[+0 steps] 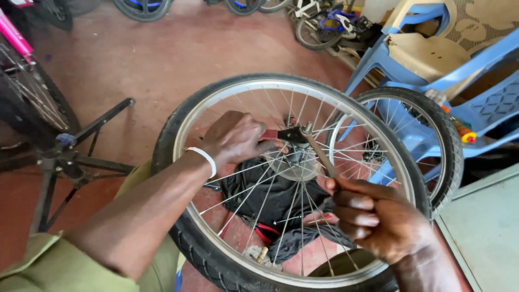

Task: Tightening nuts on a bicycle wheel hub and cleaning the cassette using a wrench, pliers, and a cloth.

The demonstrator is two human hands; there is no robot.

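Note:
A spoked bicycle wheel [186,116] with a black tyre stands upright in front of me. My left hand [235,138] grips a dark tool [289,134] set against the wheel's hub [296,165]. My right hand [381,219] holds the lower end of a long metal wrench [319,152], whose head sits on the axle beside the dark tool. A white band circles my left wrist [204,158].
A second, smaller wheel [448,140] leans behind the first. Blue plastic chairs [427,65] stand at the right. A black cloth [265,197] lies on the red floor beneath the hub. A black repair stand [70,157] and another bicycle wheel [27,92] are at the left.

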